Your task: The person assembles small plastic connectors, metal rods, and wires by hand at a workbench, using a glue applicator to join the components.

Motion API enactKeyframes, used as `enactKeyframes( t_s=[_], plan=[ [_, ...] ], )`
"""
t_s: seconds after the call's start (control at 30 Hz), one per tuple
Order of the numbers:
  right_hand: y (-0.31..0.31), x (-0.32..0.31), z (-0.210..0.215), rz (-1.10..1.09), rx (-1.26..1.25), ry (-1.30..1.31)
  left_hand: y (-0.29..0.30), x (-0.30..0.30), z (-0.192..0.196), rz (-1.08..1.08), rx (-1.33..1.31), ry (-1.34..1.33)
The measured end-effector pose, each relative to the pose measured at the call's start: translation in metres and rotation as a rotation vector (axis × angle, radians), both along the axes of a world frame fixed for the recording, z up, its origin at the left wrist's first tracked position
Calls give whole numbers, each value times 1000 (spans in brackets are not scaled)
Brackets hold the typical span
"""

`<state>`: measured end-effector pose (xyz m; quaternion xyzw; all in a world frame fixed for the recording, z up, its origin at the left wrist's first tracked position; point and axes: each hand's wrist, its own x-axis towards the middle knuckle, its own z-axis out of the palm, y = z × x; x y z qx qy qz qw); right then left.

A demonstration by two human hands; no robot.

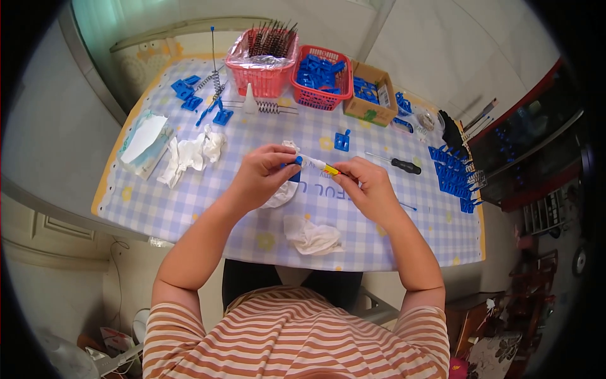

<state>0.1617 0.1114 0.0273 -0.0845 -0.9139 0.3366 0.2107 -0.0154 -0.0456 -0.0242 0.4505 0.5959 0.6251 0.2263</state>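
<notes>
Over the middle of the table, my left hand [260, 175] pinches a small blue plastic part [297, 173], most of it hidden by the fingers. My right hand [367, 187] is closed around the yellow end of a slim white tube [314, 163]. The tube's tip points left at the blue part; whether they touch I cannot tell. Below the left hand lies a crumpled white tissue [281, 196], and another tissue [312, 236] sits nearer the front edge. Beyond the hands rests a single blue clip-like piece [342, 140].
At the back stand a pink basket [262, 81] of coiled springs, a red basket [320, 98] of blue parts and a cardboard box [366, 112]. A screwdriver [405, 166] lies right of my hands, before rows of blue pieces [451, 174]. Tissues [186, 156] and a packet [145, 144] are left.
</notes>
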Motion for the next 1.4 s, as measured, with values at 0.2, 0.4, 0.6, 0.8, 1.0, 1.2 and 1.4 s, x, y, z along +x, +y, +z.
enactKeyframes(
  t_s=[0.2,0.4,0.6,0.8,1.0,1.2,1.4],
  plan=[
    [2,-3,3,6,185,39,1,1,-2,2,-8,-5],
    [3,-3,9,19,263,4,1,2,-5,18,15,-1],
    [3,-2,6,16,246,-3,-1,2,-2,13,-29,37],
    [0,0,2,-18,26,-66,-2,2,0,6,-75,52],
    [-2,1,5,-19,6,-88,0,4,-3,39,14,30],
    [0,1,11,1,167,-50,0,5,1,45,18,61],
    [1,-1,13,17,218,-83,-1,6,0,56,19,81]
  ],
)
